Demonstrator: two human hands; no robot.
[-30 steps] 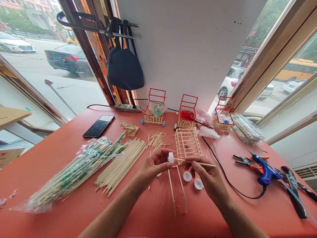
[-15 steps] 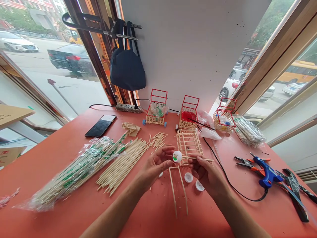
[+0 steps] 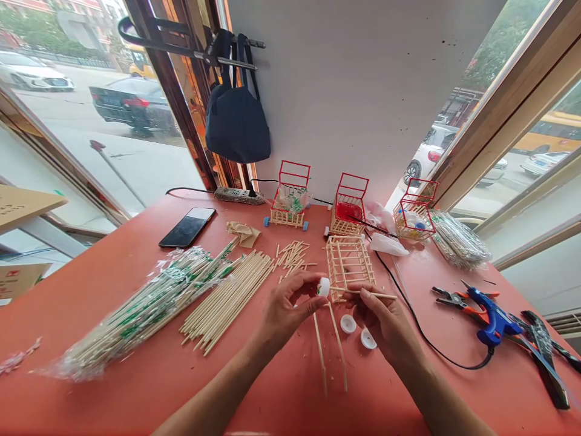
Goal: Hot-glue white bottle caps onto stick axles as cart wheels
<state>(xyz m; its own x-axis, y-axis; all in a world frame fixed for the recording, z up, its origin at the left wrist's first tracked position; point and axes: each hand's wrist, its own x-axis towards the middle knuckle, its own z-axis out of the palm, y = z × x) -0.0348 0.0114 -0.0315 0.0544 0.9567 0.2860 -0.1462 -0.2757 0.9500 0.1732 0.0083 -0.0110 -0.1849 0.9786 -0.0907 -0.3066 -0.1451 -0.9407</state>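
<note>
Between the thumb and fingers of my left hand (image 3: 295, 300) is a white bottle cap (image 3: 324, 287), turned partly on its side. My right hand (image 3: 379, 315) pinches a thin wooden stick (image 3: 384, 295) that points left at the cap; whether its tip touches the cap I cannot tell. Just behind my hands lies a stick-built frame (image 3: 349, 260). Below them, two long sticks (image 3: 321, 357) run toward me as part of a U shape. Two more white caps, one a loose cap (image 3: 348, 324) and the other a cap (image 3: 368, 339), lie by my right hand.
Left are loose sticks (image 3: 227, 303), a plastic-wrapped stick bundle (image 3: 136, 309) and a phone (image 3: 187, 227). Small carts with red handles, one a cart (image 3: 290, 206), stand at the back. A blue glue gun (image 3: 492, 321) and pliers (image 3: 458, 300) lie right, with a black cable (image 3: 424, 339) trailing.
The cap in my left hand has turned from showing its printed face to showing its side. My right hand still holds the stick. The view has shifted slightly.
</note>
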